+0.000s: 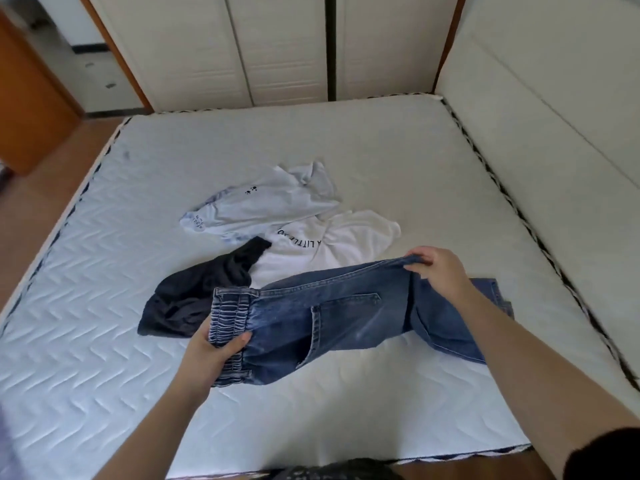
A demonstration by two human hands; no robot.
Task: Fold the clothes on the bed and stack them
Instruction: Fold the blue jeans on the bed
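**Both hands on the jeans above a bare mattress**

The left hand grips the gathered elastic waistband of a pair of blue jeans, thumb on top of the band and the other fingers curled beneath it, out of sight. The right hand pinches a fold of denim farther along, at the seat or upper leg, its fingers curled over the top edge of the cloth. Between the two grips the jeans hang stretched sideways, back pocket facing up, held just above the mattress; past the right hand, the legs trail down onto the mattress surface on the right.

Just behind the jeans lies a crumpled black garment, its near edge hidden by the waistband. Beside it, a white T-shirt with dark lettering is spread loosely, its lower part covered by the denim. A pale blue garment lies rumpled farther back, overlapping the top of the T-shirt.

The quilted white mattress fills most of the view. Beyond its far edge stand white wardrobe doors, with an orange-brown door at the left.
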